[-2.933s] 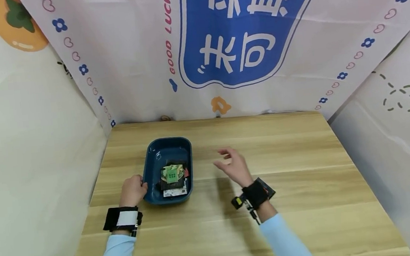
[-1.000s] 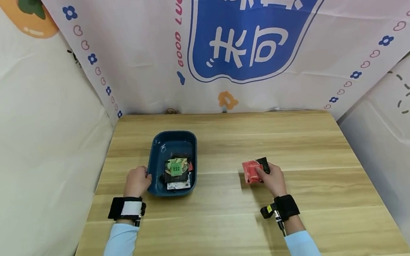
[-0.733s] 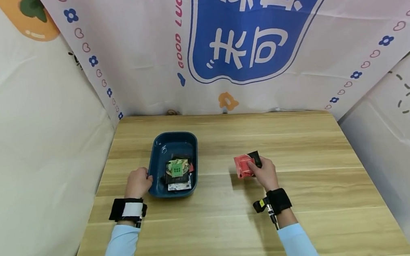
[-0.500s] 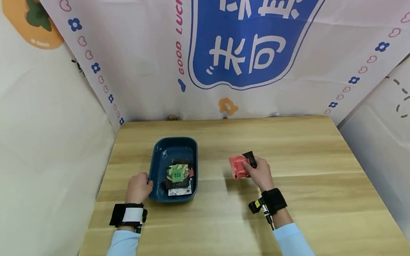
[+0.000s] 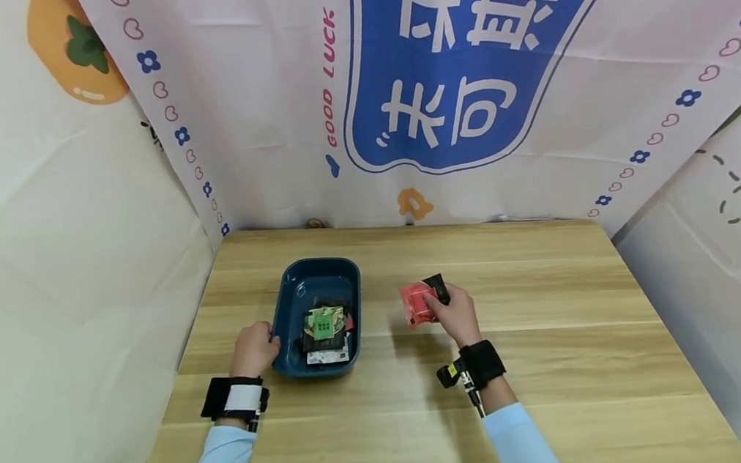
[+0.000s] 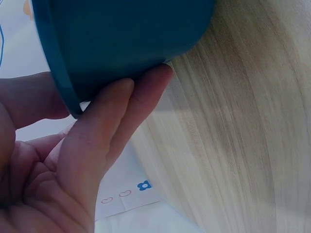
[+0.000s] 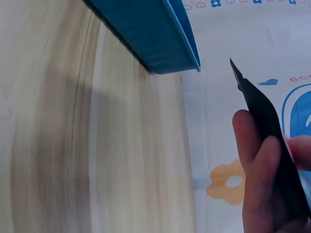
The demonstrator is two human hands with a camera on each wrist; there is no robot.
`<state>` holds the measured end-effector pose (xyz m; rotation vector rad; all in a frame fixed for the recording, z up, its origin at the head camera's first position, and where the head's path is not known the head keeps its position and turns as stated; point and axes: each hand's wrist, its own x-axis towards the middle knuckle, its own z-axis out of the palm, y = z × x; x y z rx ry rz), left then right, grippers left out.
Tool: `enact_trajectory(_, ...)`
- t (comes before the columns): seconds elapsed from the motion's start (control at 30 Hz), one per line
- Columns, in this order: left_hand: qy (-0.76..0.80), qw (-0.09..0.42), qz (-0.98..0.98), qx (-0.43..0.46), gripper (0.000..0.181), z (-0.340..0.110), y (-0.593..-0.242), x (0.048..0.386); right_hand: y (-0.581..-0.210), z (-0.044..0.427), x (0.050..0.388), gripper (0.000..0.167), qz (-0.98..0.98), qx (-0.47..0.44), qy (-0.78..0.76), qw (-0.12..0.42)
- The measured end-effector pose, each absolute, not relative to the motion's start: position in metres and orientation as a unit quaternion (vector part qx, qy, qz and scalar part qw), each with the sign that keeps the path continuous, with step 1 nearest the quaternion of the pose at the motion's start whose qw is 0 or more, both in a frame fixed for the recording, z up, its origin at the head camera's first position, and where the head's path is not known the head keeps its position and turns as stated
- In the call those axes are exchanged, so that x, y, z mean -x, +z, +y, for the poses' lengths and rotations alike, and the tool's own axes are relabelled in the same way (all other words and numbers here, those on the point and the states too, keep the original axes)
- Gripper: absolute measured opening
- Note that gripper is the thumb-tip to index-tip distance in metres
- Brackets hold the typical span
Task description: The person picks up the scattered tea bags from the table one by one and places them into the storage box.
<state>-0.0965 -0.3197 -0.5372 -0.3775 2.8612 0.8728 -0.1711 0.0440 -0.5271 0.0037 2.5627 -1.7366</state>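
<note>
A dark blue rectangular tray lies on the left half of the table. My left hand pinches its left rim, thumb over the edge and fingers under the outer wall, as the left wrist view shows. Inside the tray lies a small pile of flat packets, the top one green and black with a green square. My right hand holds a red and black sachet above the table, to the right of the tray. Edge-on in the right wrist view, the sachet sits between thumb and fingers.
The wooden table ends at the back against a white printed cloth. More pale cloth hangs along the left and right sides. Black straps with small cameras are on both wrists.
The right hand, holding nothing at first, took hold of the red and black sachet on the right. It has since moved left towards the tray with it. The left hand stays at the rim.
</note>
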Motion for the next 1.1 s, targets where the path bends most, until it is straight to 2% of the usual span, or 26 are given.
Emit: enact_trajectory(1.1, 0.287, 0.070, 0.946, 0.131, 0.029, -0.320, -0.536, 0.096, -0.514, 0.012, 0.177, 0.015, 0.825, 0.038, -0.563, 0.031)
